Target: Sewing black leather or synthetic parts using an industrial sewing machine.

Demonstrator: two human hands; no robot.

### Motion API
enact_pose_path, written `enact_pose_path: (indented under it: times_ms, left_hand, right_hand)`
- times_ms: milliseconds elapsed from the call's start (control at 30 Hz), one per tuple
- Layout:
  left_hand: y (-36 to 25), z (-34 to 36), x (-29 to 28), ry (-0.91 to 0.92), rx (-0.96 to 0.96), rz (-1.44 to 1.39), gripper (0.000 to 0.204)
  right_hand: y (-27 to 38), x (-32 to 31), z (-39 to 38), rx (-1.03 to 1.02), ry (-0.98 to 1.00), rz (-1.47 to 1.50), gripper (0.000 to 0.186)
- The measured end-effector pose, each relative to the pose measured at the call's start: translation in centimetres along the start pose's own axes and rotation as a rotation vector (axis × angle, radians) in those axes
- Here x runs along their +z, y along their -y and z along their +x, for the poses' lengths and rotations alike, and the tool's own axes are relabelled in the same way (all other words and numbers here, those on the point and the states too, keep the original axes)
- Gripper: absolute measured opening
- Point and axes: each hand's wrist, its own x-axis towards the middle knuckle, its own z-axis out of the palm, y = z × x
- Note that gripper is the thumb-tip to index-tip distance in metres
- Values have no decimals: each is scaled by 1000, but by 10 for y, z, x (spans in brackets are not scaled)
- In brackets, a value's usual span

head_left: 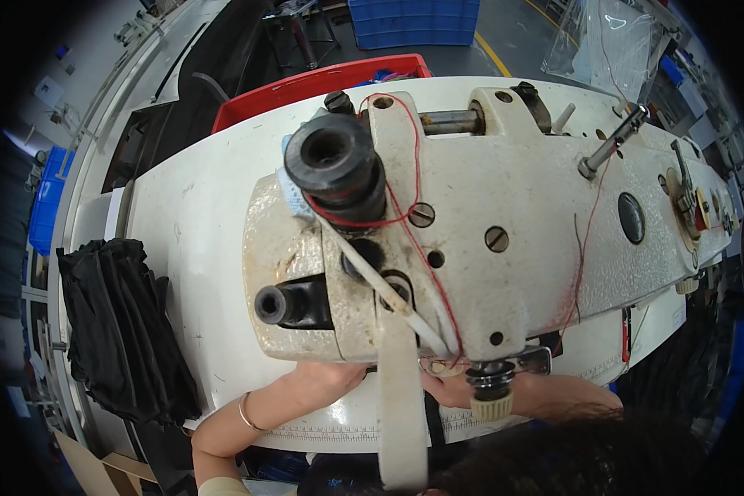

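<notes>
A cream sewing machine [546, 207] fills the middle of the head view, its head hiding most of what lies beneath. Red thread [420, 169] loops round a black knob [326, 153] on top. At the machine's near edge is my left hand [332, 382], its fingertips covered by the machine head. My right hand [448, 388] is just across from it, partly behind a tape-like cream strip [401, 413] and a tension knob [491, 405]. A narrow black piece [434, 420], perhaps fabric, hangs at the table edge beside my right hand. Whether either hand grips it is hidden.
A stack of black fabric pieces [124, 331] lies at the left on the white table [190, 248]. Behind the machine stands a red bin [298, 87], with a blue crate [413, 23] farther off. A ruler scale [322, 434] runs along the table's near edge.
</notes>
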Motion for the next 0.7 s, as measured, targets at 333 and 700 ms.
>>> enact_pose_path:
  times_ms: [333,700]
  left_hand:
    - [-4,3,-3,119,-9,55,34]
    - [-6,11,-15,88,37,83,50]
  right_hand:
    - [9,32,-14,33,-21,17,17]
    - [11,21,-17,225,26,197,18]
